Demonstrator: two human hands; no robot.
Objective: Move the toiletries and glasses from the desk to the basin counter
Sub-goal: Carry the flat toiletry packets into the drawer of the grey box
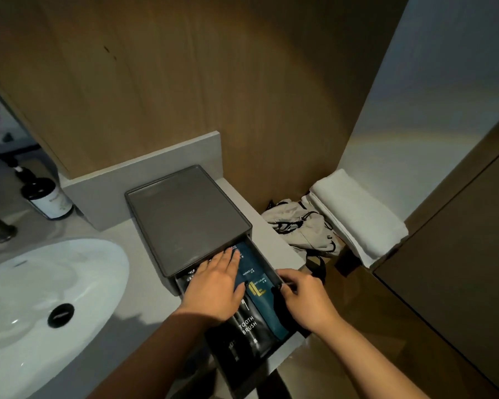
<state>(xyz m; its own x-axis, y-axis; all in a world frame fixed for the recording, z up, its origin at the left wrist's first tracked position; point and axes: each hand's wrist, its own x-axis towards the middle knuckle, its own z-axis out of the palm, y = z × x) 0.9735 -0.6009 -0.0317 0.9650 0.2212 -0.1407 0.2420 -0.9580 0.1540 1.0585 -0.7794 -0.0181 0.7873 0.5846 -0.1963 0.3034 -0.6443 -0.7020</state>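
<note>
Grey basin counter [156, 300] runs from centre to lower frame, white basin [41, 298] at lower left, counter edge dropping off right of the drawer box [185, 214]; box top is bare. Its drawer [267, 349] is pulled out toward lower centre, holding a black toothbrush packet [247, 329] and teal sachets [261, 286]. Left hand [213, 286] lies flat, fingers spread, on the packets; right hand [306, 298] pinches the drawer's right rim.

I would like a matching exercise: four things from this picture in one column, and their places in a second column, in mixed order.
1. folded white towel
2. dark bottle
3. toothbrush packet
4. left hand

a. inside the open drawer
b. behind the white basin
c. far right, on a low shelf
d. flat on the drawer's packets

Pairs: 1-c, 2-b, 3-a, 4-d
</note>
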